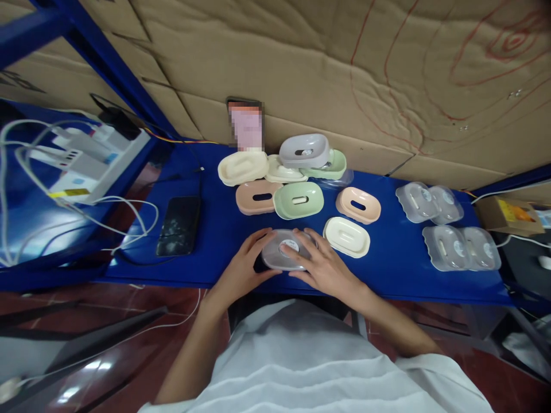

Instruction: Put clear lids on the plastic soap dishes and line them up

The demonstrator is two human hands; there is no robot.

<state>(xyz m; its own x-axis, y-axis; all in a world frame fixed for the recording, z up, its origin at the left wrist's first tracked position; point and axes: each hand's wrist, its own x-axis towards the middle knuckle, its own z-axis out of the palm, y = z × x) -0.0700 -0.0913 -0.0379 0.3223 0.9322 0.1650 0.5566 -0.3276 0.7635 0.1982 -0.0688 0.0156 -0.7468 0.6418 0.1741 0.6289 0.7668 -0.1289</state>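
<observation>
A grey oval soap dish [278,261] with a clear cover and a round white sticker lies at the front edge of the blue table [391,264]. My left hand [249,261] grips its left end, thumb at the near side and fingers at the far side. From the right, my right hand [325,264] is closed over it, fingers across the top and near the sticker. Just beyond are a green soap dish [307,209], a brown one [247,198] and a peach one [370,209]. A cream oval piece [338,238] sits right of my right hand.
Farther back are a cream tray [243,167], a grey dish [316,146] stacked on others, and a phone [247,123] leaning on cardboard. Several covered grey dishes [445,246] stand right. A dark phone [178,223] and a power strip [120,166] with white cables lie left.
</observation>
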